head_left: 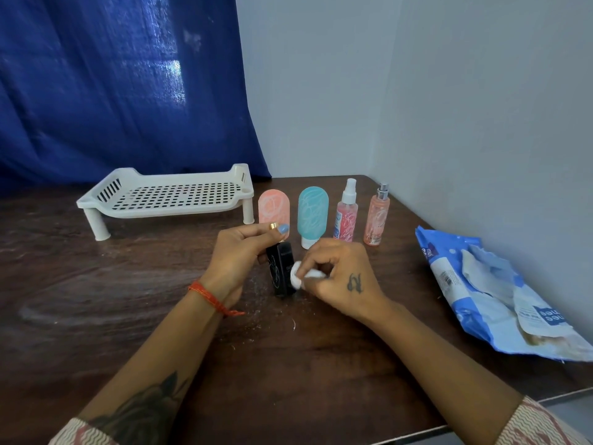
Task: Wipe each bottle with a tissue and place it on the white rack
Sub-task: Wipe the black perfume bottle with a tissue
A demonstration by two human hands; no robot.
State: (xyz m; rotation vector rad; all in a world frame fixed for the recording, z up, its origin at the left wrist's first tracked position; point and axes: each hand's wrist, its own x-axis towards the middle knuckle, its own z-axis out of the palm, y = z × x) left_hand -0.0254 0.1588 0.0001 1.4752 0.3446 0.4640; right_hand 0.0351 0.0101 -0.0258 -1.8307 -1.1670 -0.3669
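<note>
My left hand (239, 256) grips a black bottle (282, 273) with a gold cap, standing upright on the dark wooden table (128, 300). My right hand (340, 277) pinches a small white tissue (296, 277) pressed against the bottle's right side. Behind them stand a pink squeeze bottle (272, 208), a teal squeeze bottle (313, 213), a pink spray bottle with a white nozzle (347, 216) and a peach spray bottle with a silver nozzle (377, 220). The white perforated rack (167, 195) sits at the back left with nothing on it.
An opened blue and white tissue pack (500, 300) lies at the table's right, near the wall. A blue curtain (122, 91) hangs behind the rack. The table's front right edge (481, 415) runs close to my right forearm. Small white specks lie on the wood.
</note>
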